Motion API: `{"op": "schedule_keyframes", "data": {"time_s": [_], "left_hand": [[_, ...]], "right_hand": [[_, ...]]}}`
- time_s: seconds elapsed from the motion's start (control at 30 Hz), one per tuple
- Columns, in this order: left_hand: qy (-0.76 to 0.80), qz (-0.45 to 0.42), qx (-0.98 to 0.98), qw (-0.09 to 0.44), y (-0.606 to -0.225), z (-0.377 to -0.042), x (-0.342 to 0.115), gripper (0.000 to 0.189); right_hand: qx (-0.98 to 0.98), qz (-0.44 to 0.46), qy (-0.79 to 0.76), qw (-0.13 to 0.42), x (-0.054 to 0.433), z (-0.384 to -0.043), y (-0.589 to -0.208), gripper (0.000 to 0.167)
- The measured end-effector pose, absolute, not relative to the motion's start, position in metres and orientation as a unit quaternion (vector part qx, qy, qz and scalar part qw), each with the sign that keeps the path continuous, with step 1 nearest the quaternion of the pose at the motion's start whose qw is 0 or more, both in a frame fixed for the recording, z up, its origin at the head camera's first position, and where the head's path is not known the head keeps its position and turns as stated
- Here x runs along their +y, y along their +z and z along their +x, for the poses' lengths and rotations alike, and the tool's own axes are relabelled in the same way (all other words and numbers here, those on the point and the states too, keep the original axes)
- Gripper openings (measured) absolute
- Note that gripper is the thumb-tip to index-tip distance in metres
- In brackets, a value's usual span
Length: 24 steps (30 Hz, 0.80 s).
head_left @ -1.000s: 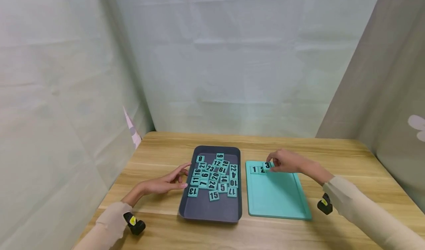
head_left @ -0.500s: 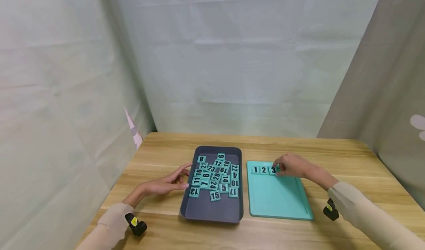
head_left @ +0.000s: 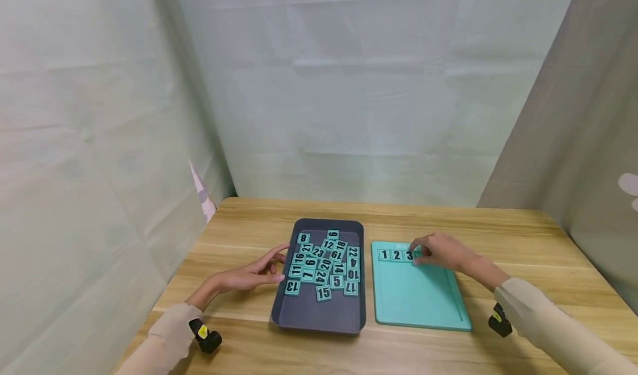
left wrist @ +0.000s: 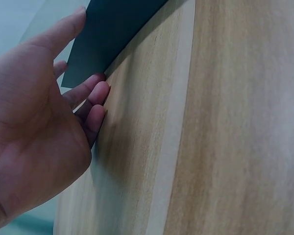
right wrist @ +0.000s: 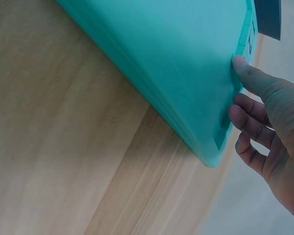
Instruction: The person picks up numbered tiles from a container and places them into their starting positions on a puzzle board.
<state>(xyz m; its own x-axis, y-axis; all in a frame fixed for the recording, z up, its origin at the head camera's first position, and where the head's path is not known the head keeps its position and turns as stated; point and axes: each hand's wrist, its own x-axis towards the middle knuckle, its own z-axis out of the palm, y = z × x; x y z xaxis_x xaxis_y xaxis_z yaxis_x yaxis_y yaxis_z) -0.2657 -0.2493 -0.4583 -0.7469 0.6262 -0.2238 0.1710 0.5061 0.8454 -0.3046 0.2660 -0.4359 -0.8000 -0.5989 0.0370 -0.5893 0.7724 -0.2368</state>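
Note:
My right hand (head_left: pixel 440 251) pinches the number 3 tile (head_left: pixel 408 255) between thumb and forefinger, at the top of the teal board (head_left: pixel 418 297). That tile lies flat in a row beside the number 1 tile (head_left: pixel 384 255) and number 2 tile (head_left: pixel 396 255). In the right wrist view, the thumb (right wrist: pixel 250 72) meets the row's edge while the other fingers curl by the board's rim. My left hand (head_left: pixel 251 274) touches the left side of the dark grey tray (head_left: pixel 319 317) with loosely bent fingers. Several teal number tiles lie jumbled inside the tray.
Tray and board stand side by side on a wooden table (head_left: pixel 239 342), a narrow gap between them. Pale curtains (head_left: pixel 369 114) hang behind and at both sides. A small black device (head_left: pixel 205 337) is strapped on each wrist.
The number 3 tile, which overlapped the number 2 tile, has moved right and down into the row. My right hand has moved right with it; the left hand stays at the tray.

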Motion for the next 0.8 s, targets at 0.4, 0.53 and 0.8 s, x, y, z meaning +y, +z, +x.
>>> {"op": "schedule_keyframes", "data": {"time_s": [0.4, 0.53, 0.8], "left_hand": [[0.432, 0.243, 0.829, 0.259, -0.457, -0.265, -0.248, 0.077], [0.433, 0.244, 0.83, 0.255, -0.457, -0.265, -0.248, 0.077], [0.431, 0.248, 0.829, 0.254, -0.458, -0.265, -0.247, 0.076]], "right_hand": [[0.918, -0.369, -0.145, -0.002, 0.262, -0.305, -0.433, 0.016], [0.911, -0.385, -0.145, -0.004, 0.251, -0.302, -0.422, 0.016], [0.907, -0.4, -0.129, 0.029, 0.219, -0.296, -0.4, 0.019]]}}
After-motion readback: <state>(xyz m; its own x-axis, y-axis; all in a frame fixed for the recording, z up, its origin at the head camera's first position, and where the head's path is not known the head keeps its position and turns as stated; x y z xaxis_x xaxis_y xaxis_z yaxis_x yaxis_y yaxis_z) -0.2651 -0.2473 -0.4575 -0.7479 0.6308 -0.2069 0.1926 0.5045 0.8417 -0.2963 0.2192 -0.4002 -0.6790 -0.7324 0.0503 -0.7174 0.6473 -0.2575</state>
